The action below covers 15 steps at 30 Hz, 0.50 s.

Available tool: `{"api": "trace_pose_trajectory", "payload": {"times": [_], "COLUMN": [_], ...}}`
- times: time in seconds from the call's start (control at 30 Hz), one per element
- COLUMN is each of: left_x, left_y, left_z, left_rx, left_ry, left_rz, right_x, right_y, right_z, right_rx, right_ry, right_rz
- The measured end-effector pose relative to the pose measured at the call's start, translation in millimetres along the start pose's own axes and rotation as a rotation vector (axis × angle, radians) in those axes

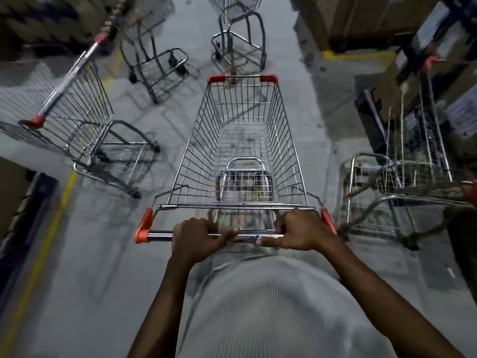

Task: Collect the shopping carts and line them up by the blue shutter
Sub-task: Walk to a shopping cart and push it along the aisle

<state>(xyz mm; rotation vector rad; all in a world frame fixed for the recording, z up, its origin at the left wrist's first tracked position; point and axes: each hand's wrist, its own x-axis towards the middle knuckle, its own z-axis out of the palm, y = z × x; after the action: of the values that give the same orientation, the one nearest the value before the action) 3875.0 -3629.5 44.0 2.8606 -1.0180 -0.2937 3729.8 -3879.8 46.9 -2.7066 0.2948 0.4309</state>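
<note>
1. The left hand (197, 237) and the right hand (300, 232) each grip the handle bar (160, 235) of the middle shopping cart (242, 140), fingers curled round it.
2. This cart stands mid-aisle on the concrete floor (90, 254).
3. Apart from it stand the left cart (74, 107), the far-left cart (157, 71), the far cart (240, 37) and the right cart (413, 177).

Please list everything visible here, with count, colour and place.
silver wire shopping cart being held: one, silver, centre.
chrome handle bar with orange-red ends: one, chrome, cart's near edge.
other silver wire shopping carts: four, silver; left, upper left, top centre, right.
brown cardboard boxes: several, brown, top right.
yellow painted floor line: one, yellow, left.
grey concrete floor: one, grey, underneath.
left hand: one, gripping handle bar.
right hand: one, gripping handle bar.
</note>
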Motion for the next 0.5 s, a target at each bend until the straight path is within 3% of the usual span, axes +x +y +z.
{"api": "trace_pose_trajectory", "payload": {"times": [0.13, 0.3, 0.5], "left_x": [8, 33, 68], "left_y": [0, 0, -17], "left_z": [3, 1, -12], "left_rx": [0.009, -0.012, -0.055], "left_ry": [0.107, 0.152, 0.018], "left_rz": [0.047, 0.096, 0.122], "right_x": [9, 27, 44], "right_y": [4, 14, 13], "right_z": [-4, -17, -28], "right_rx": [-0.014, -0.128, -0.177], "right_ry": [0.004, 0.19, 0.331], "right_rz": [-0.032, -0.042, -0.004]}}
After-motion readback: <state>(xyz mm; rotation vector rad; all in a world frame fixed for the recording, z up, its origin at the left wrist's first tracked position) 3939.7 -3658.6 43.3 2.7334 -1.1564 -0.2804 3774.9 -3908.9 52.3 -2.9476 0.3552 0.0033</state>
